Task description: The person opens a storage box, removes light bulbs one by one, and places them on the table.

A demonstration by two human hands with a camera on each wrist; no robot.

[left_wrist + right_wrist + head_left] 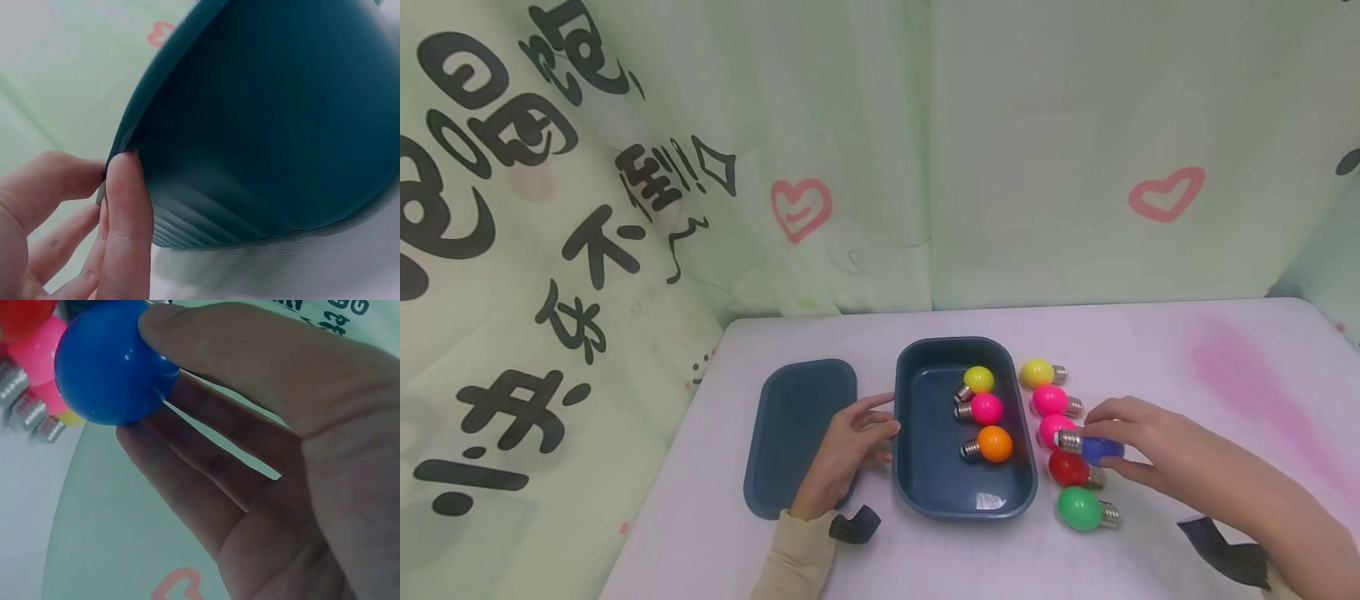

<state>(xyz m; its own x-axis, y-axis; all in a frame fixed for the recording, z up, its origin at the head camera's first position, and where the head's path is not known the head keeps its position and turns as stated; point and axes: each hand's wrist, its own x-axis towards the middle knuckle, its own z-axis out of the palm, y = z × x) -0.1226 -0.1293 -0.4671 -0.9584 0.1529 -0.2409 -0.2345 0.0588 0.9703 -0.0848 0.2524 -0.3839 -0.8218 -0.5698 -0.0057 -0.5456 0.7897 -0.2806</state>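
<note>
A blue light bulb (pixel 1102 450) with a silver screw base is pinched between the thumb and fingers of my right hand (pixel 1138 437), held over the row of bulbs. In the right wrist view the thumb presses one side of the blue globe and fingertips support the other. My left hand (pixel 856 446) touches the left rim of a dark blue bin (pixel 904 492), its fingers fairly straight. Inside the bin lie a yellow bulb (pixel 978 380), a pink bulb (pixel 987 408) and an orange bulb (pixel 996 444).
Right of the bin runs a column of bulbs: yellow (pixel 1037 372), two pink, including one (pixel 1049 400) farther back, red (pixel 1067 468) and green (pixel 1079 508). A flat dark blue lid (pixel 790 433) lies left of the bin, partly behind the left hand. A printed curtain (pixel 1000 167) hangs behind the table.
</note>
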